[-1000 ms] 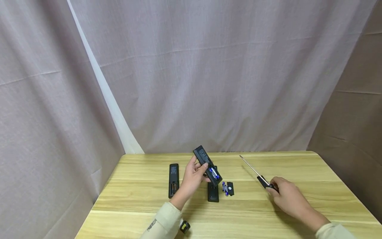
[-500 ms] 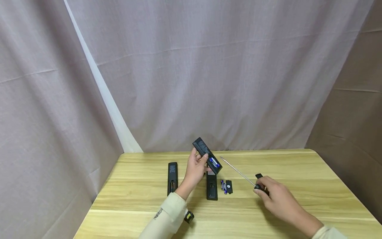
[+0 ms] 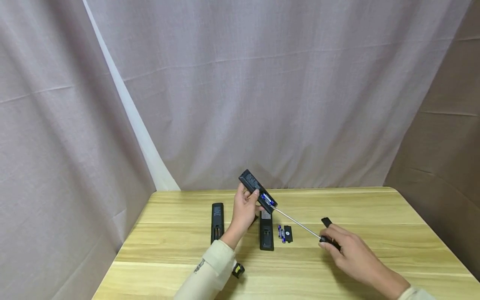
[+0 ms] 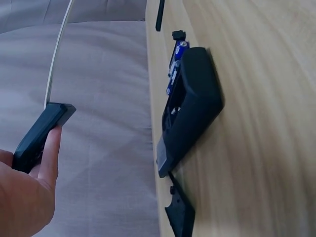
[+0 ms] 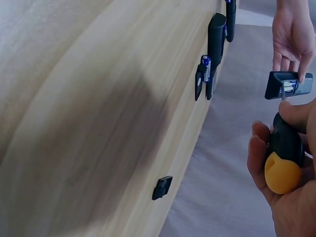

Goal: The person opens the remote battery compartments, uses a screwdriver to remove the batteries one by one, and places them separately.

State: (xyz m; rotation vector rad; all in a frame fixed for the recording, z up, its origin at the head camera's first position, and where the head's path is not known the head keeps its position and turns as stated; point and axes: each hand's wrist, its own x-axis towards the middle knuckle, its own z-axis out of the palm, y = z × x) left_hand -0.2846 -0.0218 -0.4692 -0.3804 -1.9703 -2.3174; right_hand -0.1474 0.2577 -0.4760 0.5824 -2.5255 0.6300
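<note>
My left hand (image 3: 244, 211) holds up a black remote control (image 3: 249, 182), tilted, its back toward me. Blue-and-silver batteries (image 3: 267, 198) lie in its uncovered compartment. In my right hand (image 3: 351, 252) is a screwdriver (image 3: 296, 221) with a long metal shaft. Its black and yellow handle (image 5: 283, 173) fills the right wrist view's right side, gripped by fingers and thumb. The screwdriver's tip meets the lower end of the battery compartment; exact contact is too small to tell. In the left wrist view, the remote's body hides the tip.
Two more remotes, a left one (image 3: 217, 220) and a middle one (image 3: 266, 238), lie back up with compartments uncovered. Beside the middle remote are loose batteries (image 3: 281, 234) and a battery cover (image 3: 288, 234). Other black covers lie near my right hand (image 5: 162, 187) and behind my left (image 4: 181, 212).
My right hand has moved left with the screwdriver, bringing its tip from open air to the remote's battery compartment. My left hand has lifted the remote slightly.
</note>
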